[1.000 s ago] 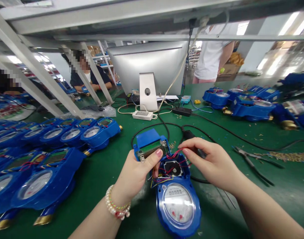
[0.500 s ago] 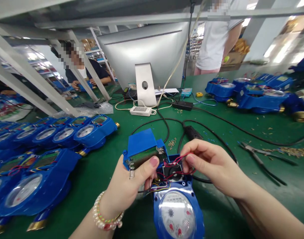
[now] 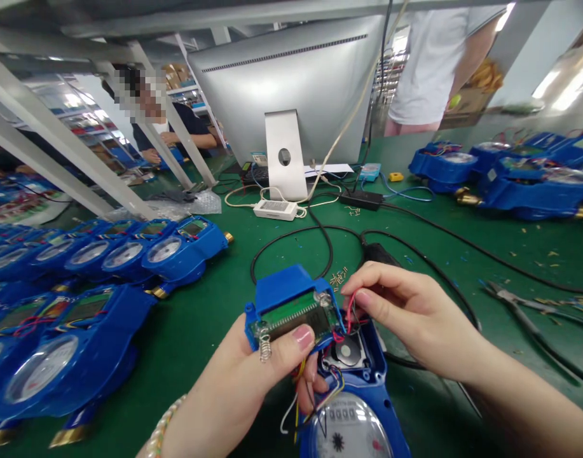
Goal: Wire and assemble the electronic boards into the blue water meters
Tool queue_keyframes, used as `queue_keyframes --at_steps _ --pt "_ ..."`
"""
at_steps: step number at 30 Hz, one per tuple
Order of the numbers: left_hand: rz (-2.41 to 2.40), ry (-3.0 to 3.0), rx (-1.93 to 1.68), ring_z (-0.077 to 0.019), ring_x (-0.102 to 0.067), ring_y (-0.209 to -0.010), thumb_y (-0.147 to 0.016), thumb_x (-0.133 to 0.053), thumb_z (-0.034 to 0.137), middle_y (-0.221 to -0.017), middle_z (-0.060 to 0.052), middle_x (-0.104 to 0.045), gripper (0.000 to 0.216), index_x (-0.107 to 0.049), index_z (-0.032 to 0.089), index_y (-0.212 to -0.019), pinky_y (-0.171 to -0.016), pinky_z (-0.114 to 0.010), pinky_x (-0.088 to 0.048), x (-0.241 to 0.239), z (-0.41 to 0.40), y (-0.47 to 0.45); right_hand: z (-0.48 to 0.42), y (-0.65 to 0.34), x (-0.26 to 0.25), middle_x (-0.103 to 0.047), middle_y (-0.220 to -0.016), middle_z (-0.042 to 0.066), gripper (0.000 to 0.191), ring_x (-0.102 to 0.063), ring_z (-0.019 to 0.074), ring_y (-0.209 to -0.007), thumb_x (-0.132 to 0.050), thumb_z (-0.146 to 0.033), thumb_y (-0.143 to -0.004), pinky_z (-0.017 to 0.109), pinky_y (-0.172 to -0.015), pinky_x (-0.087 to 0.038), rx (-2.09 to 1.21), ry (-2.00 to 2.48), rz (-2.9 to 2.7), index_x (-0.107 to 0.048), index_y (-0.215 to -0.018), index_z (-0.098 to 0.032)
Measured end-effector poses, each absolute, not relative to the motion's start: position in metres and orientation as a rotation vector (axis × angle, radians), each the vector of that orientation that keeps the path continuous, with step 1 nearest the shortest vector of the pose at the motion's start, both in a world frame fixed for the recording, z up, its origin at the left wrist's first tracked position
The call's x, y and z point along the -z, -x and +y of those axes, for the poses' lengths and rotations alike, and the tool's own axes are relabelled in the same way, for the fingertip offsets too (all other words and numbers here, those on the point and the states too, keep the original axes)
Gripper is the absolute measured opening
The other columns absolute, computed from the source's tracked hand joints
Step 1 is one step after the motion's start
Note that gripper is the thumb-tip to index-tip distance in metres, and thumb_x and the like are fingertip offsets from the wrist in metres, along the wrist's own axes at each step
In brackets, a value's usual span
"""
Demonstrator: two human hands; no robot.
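Observation:
A blue water meter [image 3: 353,416] with a clear round dial lies in front of me, its upper compartment uncovered. My left hand [image 3: 267,372] is closed on a blue module with a green circuit board and display [image 3: 291,312], thumb on the display's edge. A coiled spring [image 3: 265,346] sticks out of the module's near left corner. My right hand [image 3: 400,312] pinches red wires [image 3: 351,312] between thumb and forefinger, above the compartment. Thin coloured wires [image 3: 336,385] run between the module and the meter below my left fingers.
Rows of blue meters [image 3: 167,251] fill the left side; more meters [image 3: 524,175] stand at the back right. Behind are a monitor [image 3: 291,83] and black cables [image 3: 415,222]. Small screws [image 3: 339,278] and pliers [image 3: 524,305] lie on the green table. Two people are beyond.
The module has tilted so its board and display face me more, and it has shifted slightly right. The red wires are drawn up out of the compartment, uncovering a round grey part.

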State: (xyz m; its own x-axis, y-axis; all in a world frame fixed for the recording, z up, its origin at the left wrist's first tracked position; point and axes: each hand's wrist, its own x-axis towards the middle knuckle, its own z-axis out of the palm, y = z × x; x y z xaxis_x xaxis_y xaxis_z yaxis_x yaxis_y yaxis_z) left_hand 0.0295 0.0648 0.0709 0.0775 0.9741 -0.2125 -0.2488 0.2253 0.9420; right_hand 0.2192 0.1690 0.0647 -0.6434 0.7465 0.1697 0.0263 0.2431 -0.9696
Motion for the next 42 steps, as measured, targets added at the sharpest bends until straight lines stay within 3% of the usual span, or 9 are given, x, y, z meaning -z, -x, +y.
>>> queue_keyframes --at_steps 8,14,19,23,28,33,38,42 --pt "1.363 -1.144 -1.237 -0.0157 -0.058 -0.060 -0.088 -0.057 0.037 -0.062 -0.002 -0.063 0.031 -0.065 0.017 -0.066 -0.067 -0.029 -0.047 -0.070 0.066 -0.033 0.145 -0.237 -0.096 -0.066 -0.096 0.001 0.015 -0.061 0.0156 -0.089 -0.057 -0.016 -0.087 0.025 -0.072 -0.051 -0.580 0.670 -2.224 -0.065 -0.096 -0.026" --pt "1.361 -1.203 -1.256 -0.0162 -0.058 -0.065 -0.089 -0.057 0.037 -0.063 -0.002 -0.062 0.034 -0.062 0.016 -0.063 -0.068 -0.027 -0.046 -0.073 0.067 -0.036 0.118 -0.227 -0.087 -0.069 -0.088 0.003 0.012 -0.060 0.0156 -0.077 -0.063 -0.011 -0.083 0.031 -0.074 -0.048 0.010 0.561 -2.235 -0.062 -0.093 -0.019" --pt "1.333 -1.246 -1.289 -0.0159 -0.058 -0.063 -0.090 -0.056 0.037 -0.063 -0.003 -0.063 0.034 -0.063 0.015 -0.064 -0.065 -0.027 -0.046 -0.072 0.067 -0.036 0.116 -0.221 -0.071 -0.066 -0.086 0.006 0.007 -0.059 0.0176 -0.078 -0.060 -0.011 -0.086 0.033 -0.074 -0.048 0.051 0.652 -2.242 -0.061 -0.092 -0.014" --pt "1.335 -1.269 -1.286 -0.0156 -0.059 -0.064 -0.090 -0.055 0.037 -0.063 -0.003 -0.063 0.035 -0.063 0.015 -0.064 -0.067 -0.026 -0.046 -0.072 0.067 -0.035 0.119 -0.222 -0.071 -0.063 -0.096 0.009 0.013 -0.058 0.0204 -0.087 -0.063 -0.013 -0.085 0.034 -0.078 -0.047 0.135 0.703 -2.221 -0.061 -0.098 -0.013" --pt "1.359 -1.273 -1.269 -0.0151 -0.057 -0.061 -0.089 -0.056 0.038 -0.062 -0.003 -0.063 0.034 -0.063 0.015 -0.065 -0.063 -0.026 -0.046 -0.074 0.067 -0.036 0.119 -0.223 -0.078 -0.063 -0.091 0.007 0.008 -0.058 0.0206 -0.079 -0.056 -0.014 -0.089 0.035 -0.071 -0.046 0.202 0.691 -2.329 -0.064 -0.089 -0.016" --pt "1.511 -1.378 -1.230 -0.0138 -0.054 -0.057 -0.087 -0.057 0.039 -0.060 -0.002 -0.062 0.034 -0.062 0.016 -0.063 -0.056 -0.024 -0.042 -0.074 0.067 -0.037 0.112 -0.224 -0.084 -0.064 -0.095 0.006 0.012 -0.061 0.0176 -0.083 -0.051 -0.014 -0.091 0.030 -0.072 -0.048 -0.012 0.723 -2.311 -0.062 -0.094 -0.017" --pt "1.618 -1.547 -1.229 -0.0121 -0.048 -0.053 -0.087 -0.058 0.037 -0.059 0.001 -0.059 0.026 -0.064 0.017 -0.070 -0.052 -0.023 -0.037 -0.070 0.066 -0.039 0.106 -0.220 -0.088 -0.063 -0.083 0.003 0.015 -0.062 0.0164 -0.069 -0.045 -0.014 -0.092 0.028 -0.058 -0.045 -0.071 0.877 -2.299 -0.058 -0.098 -0.018" --pt "1.580 -1.519 -1.212 -0.0110 -0.046 -0.051 -0.088 -0.057 0.037 -0.058 0.002 -0.057 0.029 -0.060 0.018 -0.066 -0.050 -0.023 -0.036 -0.070 0.065 -0.038 0.109 -0.219 -0.090 -0.060 -0.078 0.002 0.014 -0.060 0.0175 -0.062 -0.047 -0.018 -0.092 0.029 -0.051 -0.040 0.077 0.883 -2.365 -0.060 -0.097 -0.019"
